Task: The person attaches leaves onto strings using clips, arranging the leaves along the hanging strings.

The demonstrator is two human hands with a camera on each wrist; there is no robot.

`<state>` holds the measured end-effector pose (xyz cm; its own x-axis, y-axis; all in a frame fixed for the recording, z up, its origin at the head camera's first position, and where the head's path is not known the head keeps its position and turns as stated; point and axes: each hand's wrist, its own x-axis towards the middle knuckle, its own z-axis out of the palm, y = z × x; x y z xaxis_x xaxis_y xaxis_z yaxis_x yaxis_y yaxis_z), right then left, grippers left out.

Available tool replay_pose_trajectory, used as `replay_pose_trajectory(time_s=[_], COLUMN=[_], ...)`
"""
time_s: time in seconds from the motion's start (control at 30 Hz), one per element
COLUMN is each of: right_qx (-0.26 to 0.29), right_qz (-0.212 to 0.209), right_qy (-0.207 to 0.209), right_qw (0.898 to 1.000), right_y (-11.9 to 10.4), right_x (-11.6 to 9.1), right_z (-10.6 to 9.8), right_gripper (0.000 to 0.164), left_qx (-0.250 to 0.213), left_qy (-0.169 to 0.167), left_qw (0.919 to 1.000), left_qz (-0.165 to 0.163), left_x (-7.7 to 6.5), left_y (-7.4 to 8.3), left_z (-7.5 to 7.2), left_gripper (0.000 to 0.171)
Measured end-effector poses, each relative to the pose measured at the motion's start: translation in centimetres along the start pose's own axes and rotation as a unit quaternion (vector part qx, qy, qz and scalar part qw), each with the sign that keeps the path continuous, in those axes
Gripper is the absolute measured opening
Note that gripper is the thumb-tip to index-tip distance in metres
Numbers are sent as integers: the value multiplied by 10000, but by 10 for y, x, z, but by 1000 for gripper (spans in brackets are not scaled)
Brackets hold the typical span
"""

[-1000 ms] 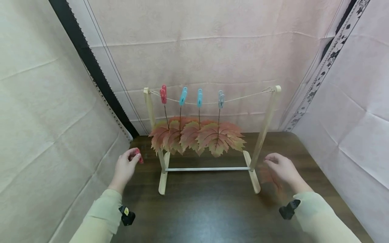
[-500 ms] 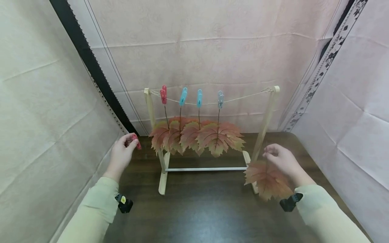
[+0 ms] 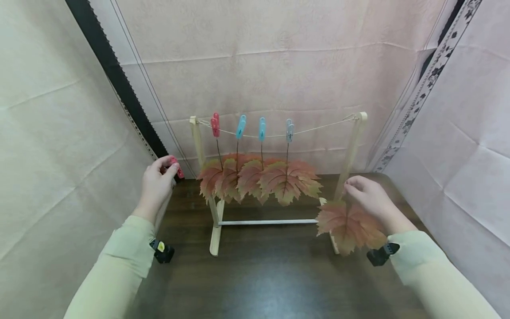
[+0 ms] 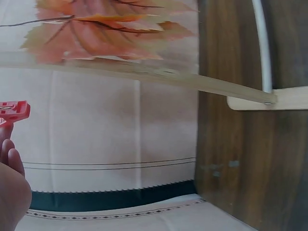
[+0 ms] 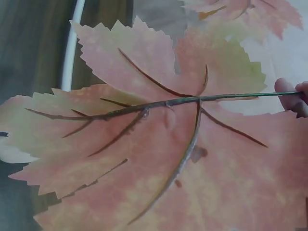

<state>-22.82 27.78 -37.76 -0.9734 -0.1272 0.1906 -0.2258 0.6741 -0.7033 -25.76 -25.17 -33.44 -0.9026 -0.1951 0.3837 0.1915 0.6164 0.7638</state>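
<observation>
My left hand (image 3: 157,179) pinches a red clothespin (image 3: 177,167) left of the wooden rack; in the left wrist view the red clothespin (image 4: 14,110) shows at the left edge. My right hand (image 3: 368,197) pinches the thin stem of an orange-red artificial maple leaf (image 3: 348,226), which hangs down in front of the rack's right foot. The right wrist view shows this leaf (image 5: 192,144) from its veined side, its stem (image 5: 269,95) running to the fingertips. On the string (image 3: 318,129), a red clothespin (image 3: 215,125) and several blue ones (image 3: 241,126) hold similar leaves (image 3: 284,179) by their stems.
The rack's wooden posts (image 3: 350,155) stand on feet joined by a white rod (image 3: 271,222), on a dark wooden table (image 3: 255,274). Pale cloth walls (image 3: 279,79) rise at the back and both sides. The string's right stretch carries no clothespin.
My left hand has risen with the red clothespin. My right hand has lifted a little, bringing the maple leaf up and leftward to the rack's right foot. The hung leaves have stayed in place.
</observation>
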Motion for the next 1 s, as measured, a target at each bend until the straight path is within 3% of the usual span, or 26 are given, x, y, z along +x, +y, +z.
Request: replay_pose_trajectory(time_s=[0.17,0.53,1.0], right_qx=[-182,-169,-191], right_qz=[-81,-183,-304], right_qy=[-51,-78,119], right_qw=[9998,9997,9993], right_y=[-11,-26,-51], right_x=[5,13,23], right_z=[-4,-5,-9], right_gripper=[33,34,34], left_qx=[-428,-698,-1302], left_qy=[417,773,879], left_qw=[9980,9941,9867], left_qz=[-227,-314,-413], left_x=[6,14,30], left_y=[11,32,77], left_z=[-9,-23,-33], left_gripper=[38,38,37])
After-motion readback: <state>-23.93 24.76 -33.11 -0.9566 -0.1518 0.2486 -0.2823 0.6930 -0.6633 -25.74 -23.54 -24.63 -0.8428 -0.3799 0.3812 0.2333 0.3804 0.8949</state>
